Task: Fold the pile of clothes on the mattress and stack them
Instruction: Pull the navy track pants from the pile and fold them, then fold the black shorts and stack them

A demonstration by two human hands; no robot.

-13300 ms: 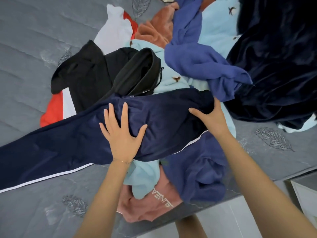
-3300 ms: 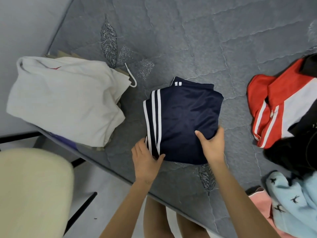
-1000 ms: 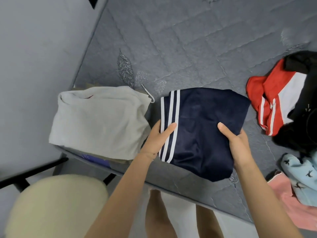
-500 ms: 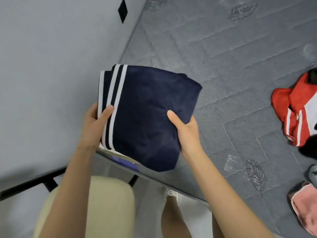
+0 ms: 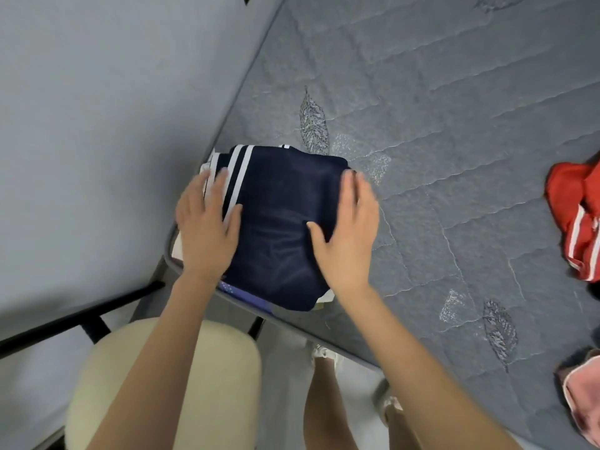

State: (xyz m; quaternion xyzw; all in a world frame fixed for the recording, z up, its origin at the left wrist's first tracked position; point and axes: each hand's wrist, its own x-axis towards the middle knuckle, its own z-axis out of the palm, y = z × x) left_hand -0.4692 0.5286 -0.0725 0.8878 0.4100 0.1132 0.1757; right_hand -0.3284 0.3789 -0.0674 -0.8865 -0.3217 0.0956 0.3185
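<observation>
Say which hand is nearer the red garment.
Right. The right hand rests on the navy garment's side facing the red garment; the left hand on its far, striped side.

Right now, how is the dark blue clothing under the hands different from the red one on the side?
The navy garment is folded into a flat square; the red garment lies crumpled. The navy garment tops a stack at the mattress corner; the red garment lies apart at the right. The left hand and right hand press flat on the navy garment; nothing touches the red garment. Both have white stripes.
</observation>
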